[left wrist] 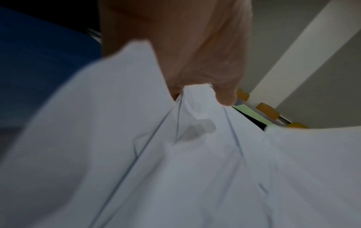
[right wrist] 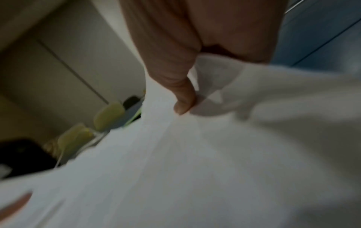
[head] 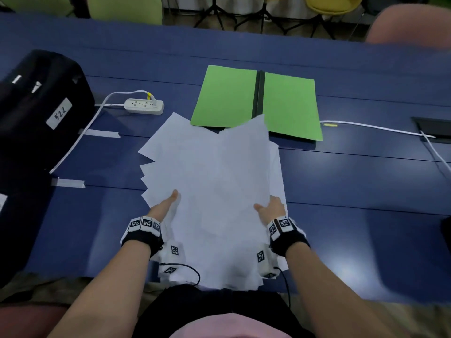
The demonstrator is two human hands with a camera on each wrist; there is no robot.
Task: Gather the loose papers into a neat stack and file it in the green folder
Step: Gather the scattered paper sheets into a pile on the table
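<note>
The loose papers (head: 214, 191), fanned and uneven, sit at the table's (head: 353, 181) centre, their far corners overlapping the open green folder (head: 227, 98) at 12 o'clock. The left hand (head: 166, 203) pinches their 9 o'clock edge, thumb on top; the right hand (head: 271, 207) pinches the 3 o'clock edge likewise. A power strip (head: 144, 106) lies at 10 o'clock.

Even, fairly dim indoor light is falling on the blue table (head: 341, 191), leaving pale soft sheen patches on its right side. The head view is bending and smearing at its edges. Both wrist views are looking dark, grainy and blurred, with the white papers (left wrist: 175, 169) turning grey and showing soft shadows.
</note>
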